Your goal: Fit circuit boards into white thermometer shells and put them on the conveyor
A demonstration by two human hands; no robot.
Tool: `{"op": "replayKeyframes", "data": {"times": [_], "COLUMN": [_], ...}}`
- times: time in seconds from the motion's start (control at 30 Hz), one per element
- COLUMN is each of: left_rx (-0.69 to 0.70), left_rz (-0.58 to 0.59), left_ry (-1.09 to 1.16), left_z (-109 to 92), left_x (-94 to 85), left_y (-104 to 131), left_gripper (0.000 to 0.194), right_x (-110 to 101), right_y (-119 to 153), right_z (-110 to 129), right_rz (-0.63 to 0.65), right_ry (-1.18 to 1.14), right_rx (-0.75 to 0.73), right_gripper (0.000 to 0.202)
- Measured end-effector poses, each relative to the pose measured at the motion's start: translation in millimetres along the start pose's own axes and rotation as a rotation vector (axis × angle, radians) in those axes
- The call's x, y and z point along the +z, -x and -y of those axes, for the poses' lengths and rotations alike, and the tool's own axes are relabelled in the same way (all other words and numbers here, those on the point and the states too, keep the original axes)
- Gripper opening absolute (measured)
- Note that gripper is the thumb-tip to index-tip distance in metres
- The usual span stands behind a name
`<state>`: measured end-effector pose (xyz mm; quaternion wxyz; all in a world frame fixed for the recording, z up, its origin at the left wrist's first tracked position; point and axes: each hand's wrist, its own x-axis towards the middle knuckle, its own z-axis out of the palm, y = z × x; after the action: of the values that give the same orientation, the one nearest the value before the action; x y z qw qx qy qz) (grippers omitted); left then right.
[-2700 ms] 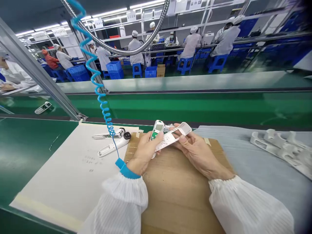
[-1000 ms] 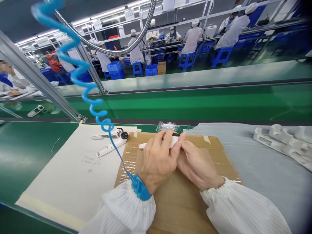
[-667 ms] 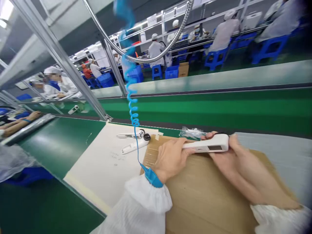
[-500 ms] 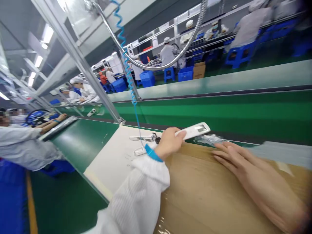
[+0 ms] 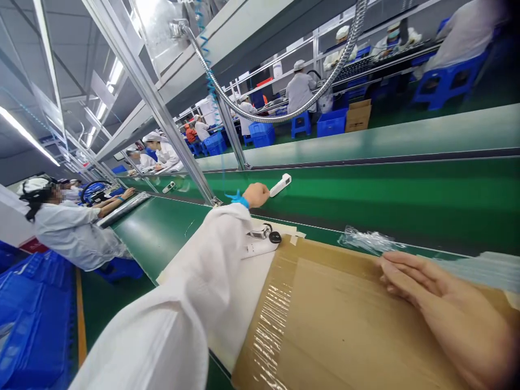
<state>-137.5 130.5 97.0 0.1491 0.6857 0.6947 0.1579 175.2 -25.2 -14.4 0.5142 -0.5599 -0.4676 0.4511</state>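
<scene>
My left hand (image 5: 257, 195) reaches out over the green conveyor belt (image 5: 365, 200). Its fingers are closed at the near end of a slim white handheld device (image 5: 281, 185) with a small display, which points away to the right. My right hand (image 5: 434, 303) is over the cardboard (image 5: 337, 319), thumb and fingers drawn together. Its fingertips are at the near edge of a crumpled clear plastic bag (image 5: 368, 239); whether they pinch it is hidden. Two more white devices (image 5: 262, 248) lie on the white sheet by my left sleeve, with a round black part (image 5: 275, 237) beside them.
A metal post (image 5: 162, 108) rises left of my left hand, and a flexible metal hose (image 5: 280, 116) loops overhead. Another white device (image 5: 169, 187) lies farther along the belt. A co-worker (image 5: 73, 216) sits at the left. Pale translucent sheets (image 5: 483, 271) lie at the right.
My left hand has carried the white device from above the cardboard forward and left, over the belt. My right hand's fingers have gone from stretched out to drawn together.
</scene>
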Motion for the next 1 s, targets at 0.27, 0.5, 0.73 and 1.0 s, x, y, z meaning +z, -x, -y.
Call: {"op": "replayKeyframes", "data": {"times": [0.27, 0.5, 0.73, 1.0], "left_rx": [0.254, 0.109, -0.046, 0.053], "left_rz": [0.165, -0.152, -0.025, 0.406], "left_ry": [-0.032, 0.091, 0.562, 1.212], "left_z": [37, 53, 5, -100], "left_x": [11.0, 66.9, 56.5, 108.8], "left_y": [122, 158, 150, 146], "left_gripper": [0.033, 0.016, 0.036, 0.027], "right_x": [9, 8, 8, -3], "right_y": [15, 16, 14, 11], "right_z": [37, 33, 29, 25], "right_rz": [0.009, 0.012, -0.021, -0.071], "right_ry": [0.048, 0.072, 0.086, 0.250], "right_rx": [0.132, 0.042, -0.089, -0.286], "right_gripper": [0.065, 0.059, 0.052, 0.036]}}
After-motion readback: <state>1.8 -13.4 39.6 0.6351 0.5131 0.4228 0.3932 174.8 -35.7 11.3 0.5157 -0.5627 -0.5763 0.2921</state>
